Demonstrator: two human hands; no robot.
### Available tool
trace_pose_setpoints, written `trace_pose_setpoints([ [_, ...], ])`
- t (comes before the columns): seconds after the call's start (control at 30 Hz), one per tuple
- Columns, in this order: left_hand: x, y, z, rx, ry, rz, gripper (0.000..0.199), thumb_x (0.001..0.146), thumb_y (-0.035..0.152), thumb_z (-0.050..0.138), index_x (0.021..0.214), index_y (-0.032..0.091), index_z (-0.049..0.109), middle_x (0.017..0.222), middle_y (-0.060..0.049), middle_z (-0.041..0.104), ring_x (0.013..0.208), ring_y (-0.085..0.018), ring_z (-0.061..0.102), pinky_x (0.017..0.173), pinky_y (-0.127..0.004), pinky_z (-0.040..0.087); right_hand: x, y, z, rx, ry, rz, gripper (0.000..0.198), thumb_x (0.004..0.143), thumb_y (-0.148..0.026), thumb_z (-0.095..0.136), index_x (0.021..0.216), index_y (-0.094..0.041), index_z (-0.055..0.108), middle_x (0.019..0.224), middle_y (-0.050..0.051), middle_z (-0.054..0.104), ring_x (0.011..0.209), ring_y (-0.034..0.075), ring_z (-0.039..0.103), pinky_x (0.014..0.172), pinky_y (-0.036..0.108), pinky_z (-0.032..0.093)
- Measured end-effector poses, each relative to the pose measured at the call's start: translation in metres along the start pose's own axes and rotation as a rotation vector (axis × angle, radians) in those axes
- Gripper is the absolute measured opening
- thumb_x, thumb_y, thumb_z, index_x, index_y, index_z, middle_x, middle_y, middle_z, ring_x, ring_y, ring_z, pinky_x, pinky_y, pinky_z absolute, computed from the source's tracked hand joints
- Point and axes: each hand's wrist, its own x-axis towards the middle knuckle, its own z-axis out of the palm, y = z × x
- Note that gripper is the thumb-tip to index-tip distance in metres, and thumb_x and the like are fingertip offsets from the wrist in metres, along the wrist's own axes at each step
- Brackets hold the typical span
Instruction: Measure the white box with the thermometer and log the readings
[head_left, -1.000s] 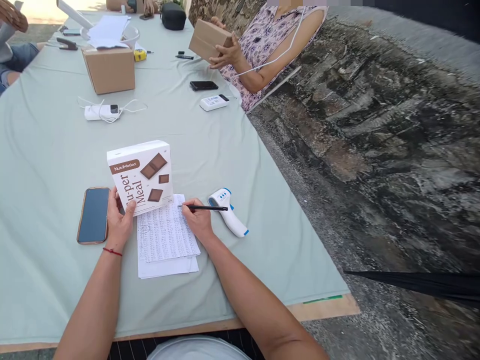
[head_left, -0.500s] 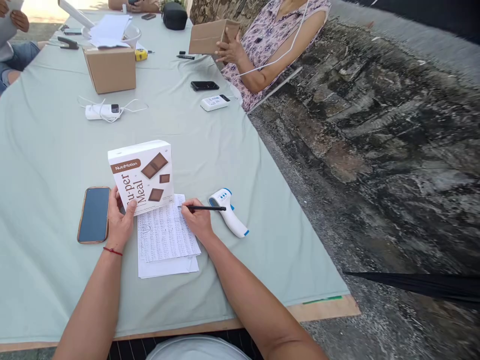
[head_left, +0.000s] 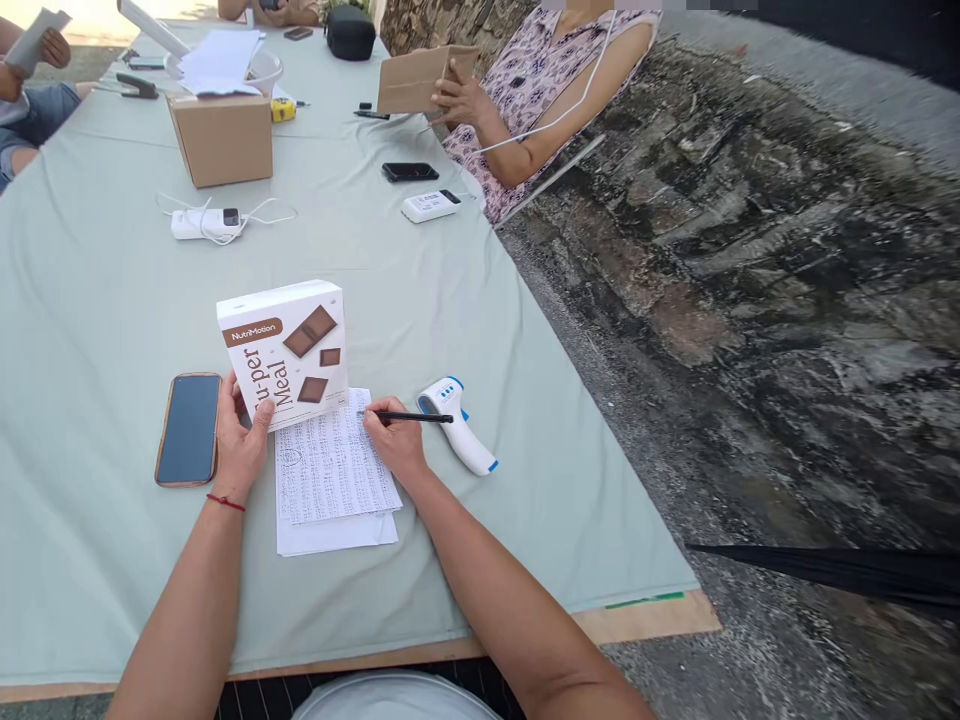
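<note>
The fingers (head_left: pixel 234 398) of the left hand (head_left: pixel 244 450) are closed around the lower left corner of the box (head_left: pixel 285 358), with the thumb on its front; those of the right hand (head_left: pixel 397 440) pinch the pen (head_left: pixel 412 415). The box is held tilted, over the far end of the sheets (head_left: pixel 337 480); I cannot tell if it rests on them. Because only one corner is held, the box could, I think, turn or fall if this grip becomes loose, and it would then cover the writing. The pen tip is just beside the lower right corner of the box, so a small swing could knock it. The sheets reach to the near side of the box, not well aligned; a careless pull could shift them. To the right of the box is the thermometer (head_left: pixel 457 425), which the right hand could push with a wide movement. To the left is the phone (head_left: pixel 187 430), close enough for the left hand to bump. Beyond the box, the carton (head_left: pixel 225 140) seems to bring little risk.
</note>
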Motion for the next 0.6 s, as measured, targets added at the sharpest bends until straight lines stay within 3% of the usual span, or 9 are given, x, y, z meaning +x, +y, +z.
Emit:
trace_pose_setpoints([
  [0.6, -0.0003, 0.0021, 0.0002, 0.005, 0.007, -0.021, 0.068, 0.086, 0.055, 0.066, 0.140, 0.021, 0.042, 0.133, -0.014, 0.058, 0.123, -0.027, 0.057, 0.101, -0.044, 0.048, 0.0003, 0.0020, -0.0004, -0.011, 0.019, -0.003, 0.012, 0.068, -0.035, 0.053, 0.068, -0.023, 0.056, 0.063, -0.003, 0.055, 0.061, 0.015, 0.049, 0.060, 0.030, 0.043],
])
